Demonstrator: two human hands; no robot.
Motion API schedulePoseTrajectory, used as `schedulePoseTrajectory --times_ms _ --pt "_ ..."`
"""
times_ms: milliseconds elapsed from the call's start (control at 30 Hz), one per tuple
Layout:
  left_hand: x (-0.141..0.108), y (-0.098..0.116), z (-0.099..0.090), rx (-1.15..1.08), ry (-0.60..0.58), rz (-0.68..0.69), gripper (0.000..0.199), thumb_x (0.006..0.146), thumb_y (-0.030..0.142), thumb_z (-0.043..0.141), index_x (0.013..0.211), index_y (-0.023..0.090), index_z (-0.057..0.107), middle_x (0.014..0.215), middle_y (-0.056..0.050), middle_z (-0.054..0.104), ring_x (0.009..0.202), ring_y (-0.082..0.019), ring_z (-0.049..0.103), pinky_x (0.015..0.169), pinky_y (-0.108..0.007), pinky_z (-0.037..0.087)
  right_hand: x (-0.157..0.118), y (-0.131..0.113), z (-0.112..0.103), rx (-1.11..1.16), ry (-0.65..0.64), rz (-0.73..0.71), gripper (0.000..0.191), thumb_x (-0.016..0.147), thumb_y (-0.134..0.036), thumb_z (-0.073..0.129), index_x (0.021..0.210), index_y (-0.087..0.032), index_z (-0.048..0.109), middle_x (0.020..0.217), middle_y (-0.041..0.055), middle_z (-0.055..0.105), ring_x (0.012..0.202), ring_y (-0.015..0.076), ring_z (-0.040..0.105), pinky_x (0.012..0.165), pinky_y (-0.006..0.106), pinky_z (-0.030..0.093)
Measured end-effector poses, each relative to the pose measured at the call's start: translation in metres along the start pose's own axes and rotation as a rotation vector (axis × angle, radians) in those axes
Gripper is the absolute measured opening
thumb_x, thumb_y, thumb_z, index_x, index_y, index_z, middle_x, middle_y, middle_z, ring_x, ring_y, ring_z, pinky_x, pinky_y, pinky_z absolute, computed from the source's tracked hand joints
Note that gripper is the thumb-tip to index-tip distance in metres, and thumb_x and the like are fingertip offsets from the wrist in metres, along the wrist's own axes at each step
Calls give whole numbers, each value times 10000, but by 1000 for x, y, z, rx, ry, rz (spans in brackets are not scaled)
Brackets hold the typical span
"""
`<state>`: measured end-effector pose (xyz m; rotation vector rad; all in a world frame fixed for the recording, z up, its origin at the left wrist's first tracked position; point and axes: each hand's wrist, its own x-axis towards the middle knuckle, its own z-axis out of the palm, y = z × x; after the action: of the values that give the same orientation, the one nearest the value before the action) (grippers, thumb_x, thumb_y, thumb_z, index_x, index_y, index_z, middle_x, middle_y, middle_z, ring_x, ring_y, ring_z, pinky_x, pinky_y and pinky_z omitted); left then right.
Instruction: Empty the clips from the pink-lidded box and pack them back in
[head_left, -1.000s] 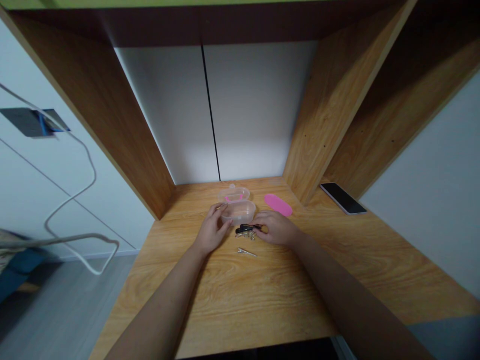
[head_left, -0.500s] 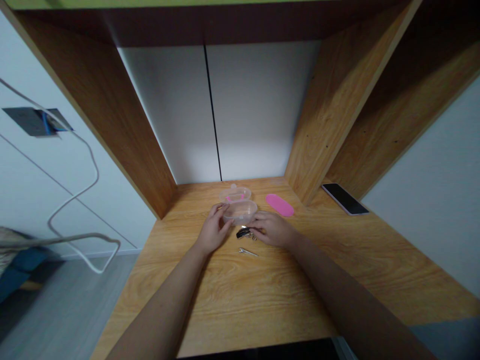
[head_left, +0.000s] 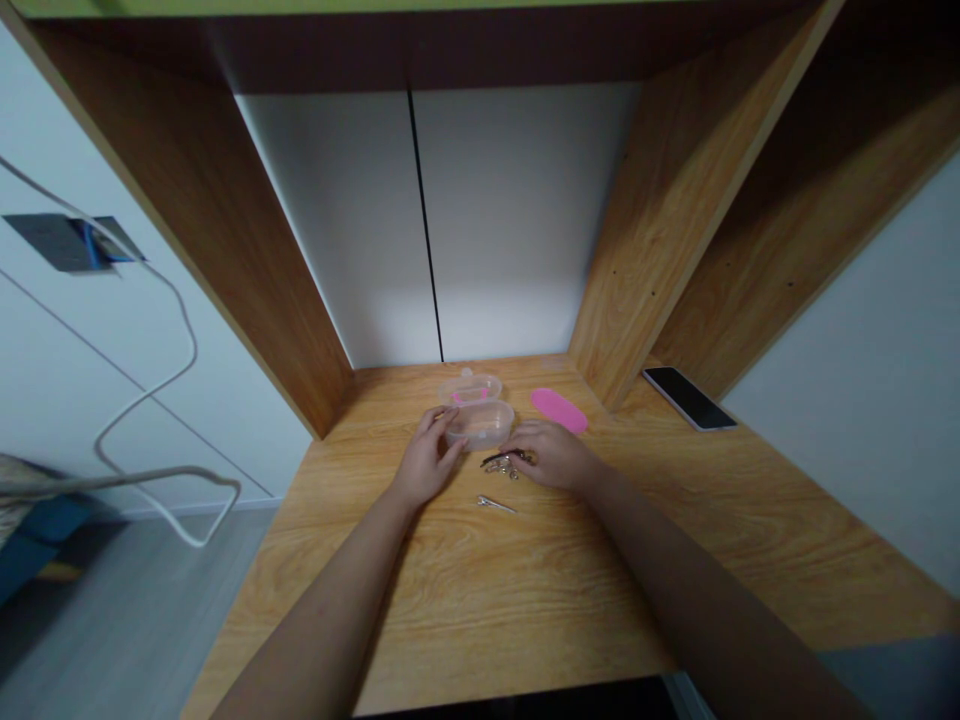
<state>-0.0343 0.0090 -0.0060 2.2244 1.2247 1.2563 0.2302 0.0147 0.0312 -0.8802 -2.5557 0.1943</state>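
Your right fingertips [head_left: 525, 456] sit over the keys [head_left: 504, 466]; can't tell if they grip, so pinch firmly. Left fingers [head_left: 448, 430], loosely open, rest against the clear plastic tub [head_left: 480, 426]. Count: one tub, one lid [head_left: 471, 388], one key bunch, one metal clip [head_left: 495, 504], one pink oval pad [head_left: 559, 410], one phone [head_left: 688, 398].

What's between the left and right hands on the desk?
Head view: a clear plastic tub and, just below it, a small bunch of keys lie between the left hand and right hand.
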Motion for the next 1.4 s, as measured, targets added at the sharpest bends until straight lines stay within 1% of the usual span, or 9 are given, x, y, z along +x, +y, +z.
schedulePoseTrajectory --times_ms 167,300,467,700,800,900,1100,1267,1400 --pt "0 -1 1 2 4 2 479 944 310 592 1411 237 516 1408 -128 503 1348 -270 482 1164 -484 398 -2 1 -2 38 45 -15 167 872 -179 650 991 -228 757 964 59 759 930 203 687 851 326 512" --pt "0 -2 1 6 4 -4 480 947 318 589 1414 240 513 1405 -123 503 1349 -267 483 1166 -481 395 1 -4 3 97 2 -48 113 846 -206 702 938 -235 760 905 44 755 891 197 687 826 316 518" --pt "0 -1 0 7 5 4 477 946 311 592 1412 240 515 1413 -127 499 1355 -268 476 1162 -478 400 3 -7 5 160 -29 -100 63 825 -264 749 882 -238 762 953 44 752 932 207 672 865 333 513" --pt "-1 -2 1 -1 8 1 476 946 306 591 1411 234 515 1415 -126 498 1351 -264 477 1160 -474 401 2 -12 0 118 -65 -34 318 823 -388 775 1105 -244 749 1072 81 692 1040 249 613 904 376 488" --pt "0 -2 1 0 10 1 479 942 306 595 1410 235 521 1417 -129 499 1349 -270 483 1163 -480 397 3 -13 4 84 -98 -45 237 867 -354 729 1086 -268 760 1015 68 677 1011 235 607 880 362 480" --pt "0 -1 0 5 6 -3 482 940 309 597 1411 234 527 1415 -131 501 1347 -275 485 1163 -485 398 3 -12 7 41 -70 -68 164 897 -279 677 1037 -262 763 996 62 672 997 225 606 888 361 470" --pt "-1 -1 1 -8 25 3 447 931 298 613 1372 239 568 1409 -124 480 1325 -274 497 1150 -486 415 6 -11 7 35 -32 -102 136 943 -258 613 964 -213 740 1004 78 696 1000 224 616 901 356 472" --pt "0 3 -2 -43 31 4 358 912 256 636 1268 224 648 1471 -136 410 1285 -277 536 1113 -473 454 5 -10 6 160 43 20 165 975 -276 586 1025 -208 728 1014 76 728 973 206 645 859 318 484" --pt "3 8 -6 -82 -34 46 236 926 216 608 1128 240 728 1405 -118 537 1327 -283 514 1129 -492 426 4 -7 12 257 124 191 186 955 -295 616 1061 -216 747 943 52 751 819 175 661 714 265 475"
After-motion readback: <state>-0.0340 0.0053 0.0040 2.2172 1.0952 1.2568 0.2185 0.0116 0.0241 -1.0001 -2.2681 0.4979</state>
